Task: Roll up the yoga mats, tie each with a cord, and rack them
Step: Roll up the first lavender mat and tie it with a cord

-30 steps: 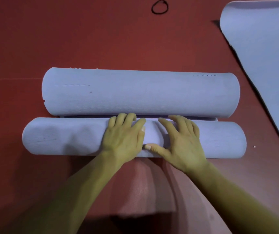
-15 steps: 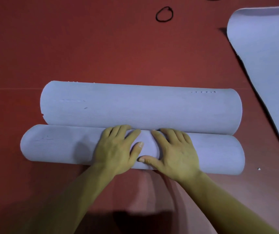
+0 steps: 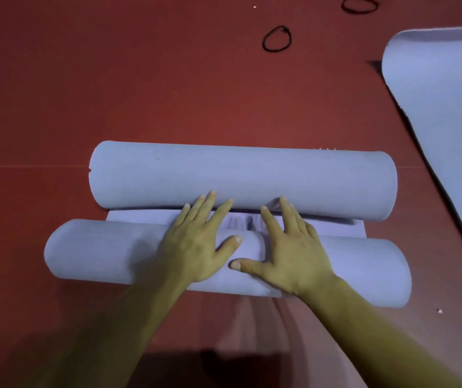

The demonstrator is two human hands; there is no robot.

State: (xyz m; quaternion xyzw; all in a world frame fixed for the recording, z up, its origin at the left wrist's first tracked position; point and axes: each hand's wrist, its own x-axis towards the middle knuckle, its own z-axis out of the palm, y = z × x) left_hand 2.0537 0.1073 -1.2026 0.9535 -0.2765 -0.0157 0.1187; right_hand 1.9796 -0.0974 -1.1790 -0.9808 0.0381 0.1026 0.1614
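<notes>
A pale lilac yoga mat lies on the red floor, curled into rolls from both ends. The near roll (image 3: 89,250) sits under my palms. The far roll (image 3: 252,175) lies just beyond, with a short flat strip of mat (image 3: 140,217) between them. My left hand (image 3: 193,245) and my right hand (image 3: 288,250) press flat on the near roll at its middle, fingers straight, tips touching the far roll. A black cord loop (image 3: 276,38) lies on the floor further away. A second black cord loop (image 3: 359,4) is at the top edge.
Another lilac mat (image 3: 445,113) lies unrolled at the right, its rounded end pointing away. A seam in the red floor (image 3: 28,166) runs left of the far roll. No rack is in view.
My fingers have slid forward over the near roll and now touch the far roll. A flat strip of mat shows between the rolls. The view has tilted, so a second cord appears.
</notes>
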